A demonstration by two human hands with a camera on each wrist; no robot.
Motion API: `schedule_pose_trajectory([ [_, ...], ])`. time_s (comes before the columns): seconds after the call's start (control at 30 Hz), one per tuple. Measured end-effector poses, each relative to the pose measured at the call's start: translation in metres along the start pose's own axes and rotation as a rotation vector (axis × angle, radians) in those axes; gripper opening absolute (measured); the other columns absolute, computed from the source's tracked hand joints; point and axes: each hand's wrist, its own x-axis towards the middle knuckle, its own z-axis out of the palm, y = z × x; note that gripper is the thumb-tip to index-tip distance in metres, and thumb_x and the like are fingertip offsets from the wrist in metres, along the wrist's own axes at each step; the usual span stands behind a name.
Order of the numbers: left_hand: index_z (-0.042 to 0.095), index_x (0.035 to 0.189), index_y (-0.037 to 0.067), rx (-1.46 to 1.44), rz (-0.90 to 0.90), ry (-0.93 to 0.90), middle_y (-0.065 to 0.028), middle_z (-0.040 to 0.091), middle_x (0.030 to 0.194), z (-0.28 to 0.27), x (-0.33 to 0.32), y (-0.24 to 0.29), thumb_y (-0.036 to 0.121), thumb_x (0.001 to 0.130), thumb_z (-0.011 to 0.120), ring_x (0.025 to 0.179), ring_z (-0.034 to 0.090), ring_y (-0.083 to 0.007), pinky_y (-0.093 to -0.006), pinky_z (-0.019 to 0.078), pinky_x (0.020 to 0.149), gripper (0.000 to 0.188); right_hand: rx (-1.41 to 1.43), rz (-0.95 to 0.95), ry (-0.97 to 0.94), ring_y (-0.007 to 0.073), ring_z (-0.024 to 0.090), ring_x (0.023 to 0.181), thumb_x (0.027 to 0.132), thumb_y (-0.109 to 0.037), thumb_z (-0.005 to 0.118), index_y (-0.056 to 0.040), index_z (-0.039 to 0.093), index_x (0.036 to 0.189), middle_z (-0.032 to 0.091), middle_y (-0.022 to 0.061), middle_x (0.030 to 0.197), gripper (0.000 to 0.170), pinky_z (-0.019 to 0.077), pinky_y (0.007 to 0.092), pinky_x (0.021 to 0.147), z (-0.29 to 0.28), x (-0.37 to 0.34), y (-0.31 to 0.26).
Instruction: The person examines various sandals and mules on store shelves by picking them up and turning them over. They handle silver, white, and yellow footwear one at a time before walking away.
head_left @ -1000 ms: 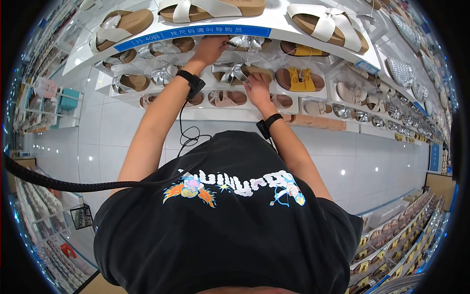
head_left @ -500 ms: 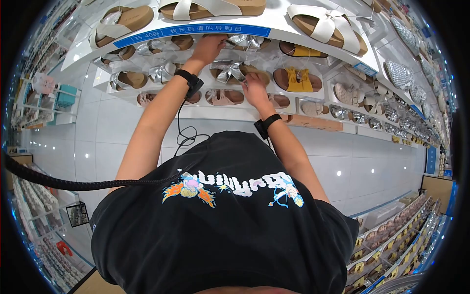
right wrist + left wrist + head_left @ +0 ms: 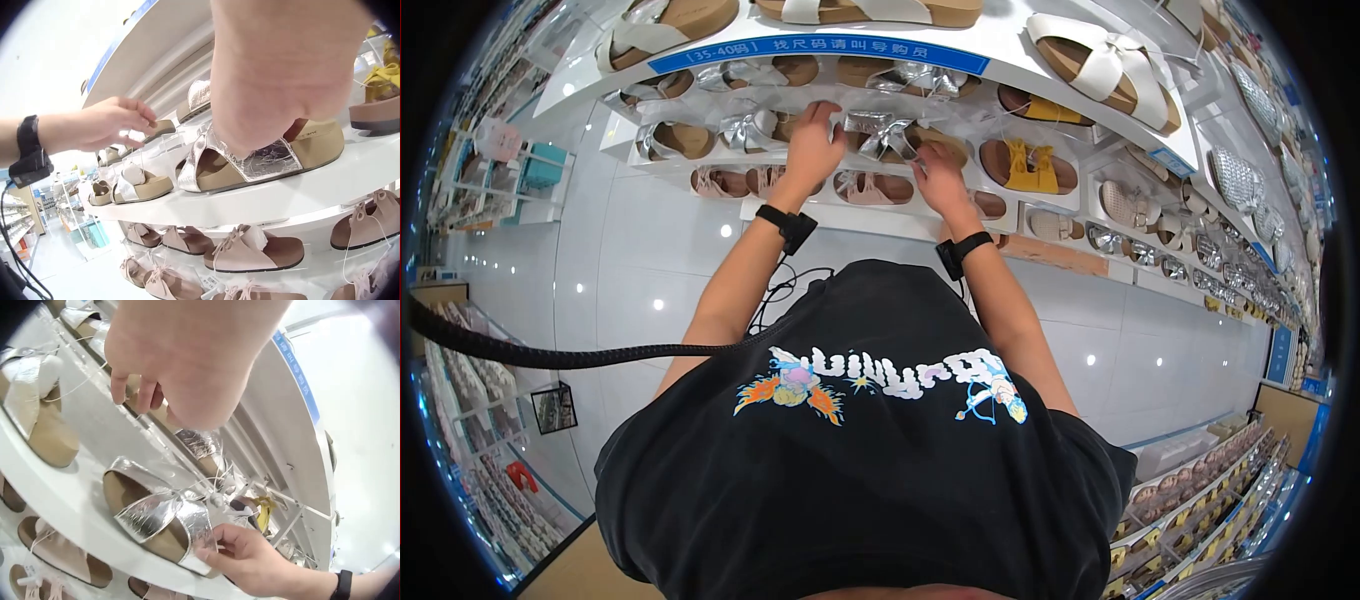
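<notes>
A silver crossed-strap sandal (image 3: 882, 135) stands on the middle shelf. My right hand (image 3: 945, 180) is at its right end; in the left wrist view, thumb and fingers of the right hand (image 3: 253, 559) grip the strap side of the silver sandal (image 3: 147, 519). My left hand (image 3: 815, 155) is raised in front of the shelf, left of that sandal. In the right wrist view the left hand (image 3: 103, 125) has loosely bent fingers, with nothing seen between them. The near palm hides part of the silver sandal (image 3: 269, 164) there.
White sandals (image 3: 1100, 65) stand on the top shelf, above a blue label strip (image 3: 820, 52). Yellow-bowed sandals (image 3: 1030, 165) are at the right, pink ones (image 3: 872, 188) on the lower shelf. Thin white cords run among the shoes. A black cable (image 3: 580, 355) crosses at the left.
My left hand has come down and back from under the top shelf's edge. My right hand remains at the silver sandal. The shelf has shifted slightly right in the head view.
</notes>
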Motion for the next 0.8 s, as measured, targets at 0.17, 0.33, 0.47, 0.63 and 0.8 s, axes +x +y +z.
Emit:
schedule_pose_trajectory([
  [0.17,0.062,0.121,-0.001,-0.050,-0.199,-0.143,-0.0278,0.065,0.119,0.008,-0.051,-0.040,0.010,0.085,0.068,0.107,0.065,-0.0473,-0.0504,0.0531,0.092,0.038,-0.013,0.074,0.108,0.0409,0.060,0.112,0.088,-0.013,0.072,-0.0046,0.067,0.110,0.065,0.0163,0.117,0.024,0.0475,0.0518,0.098,0.004,-0.011,0.006],
  [0.33,0.055,0.132,-0.005,0.015,-0.451,-0.137,-0.0320,0.060,0.126,0.005,-0.085,-0.082,0.016,0.086,0.071,0.119,0.059,-0.0479,-0.0503,0.0489,0.101,0.052,-0.092,0.144,0.177,0.0414,0.057,0.118,0.089,-0.013,0.070,-0.0060,0.068,0.116,0.063,0.0174,0.123,0.028,0.0450,0.0529,0.104,-0.002,-0.027,-0.007],
  [0.47,0.046,0.137,-0.010,0.071,-0.559,0.025,-0.0338,0.055,0.131,-0.025,-0.084,-0.101,0.026,0.083,0.078,0.121,0.054,-0.0499,-0.0510,0.0465,0.105,0.072,-0.064,0.118,0.277,0.0409,0.058,0.117,0.089,-0.010,0.066,-0.0047,0.068,0.113,0.064,0.0184,0.122,0.025,0.0472,0.0507,0.102,-0.005,-0.046,-0.017],
  [0.63,0.038,0.143,-0.013,0.102,-0.538,0.193,-0.0337,0.054,0.134,-0.041,-0.073,-0.136,0.034,0.080,0.084,0.126,0.054,-0.0476,-0.0489,0.0460,0.107,0.091,0.192,0.249,0.194,0.0375,0.066,0.098,0.090,-0.006,0.063,-0.0004,0.068,0.102,0.068,0.0172,0.103,0.014,0.0534,0.0401,0.089,-0.008,-0.079,-0.023],
  [0.8,0.024,0.152,-0.017,-0.067,-0.569,0.195,-0.0378,0.044,0.145,-0.051,-0.058,-0.147,0.048,0.069,0.093,0.133,0.051,-0.0465,-0.0470,0.0450,0.111,0.126,0.207,0.450,0.134,0.0224,0.067,0.083,0.094,-0.006,0.062,0.0000,0.068,0.101,0.070,0.0122,0.090,0.012,0.0542,0.0332,0.079,-0.007,-0.115,-0.019],
])
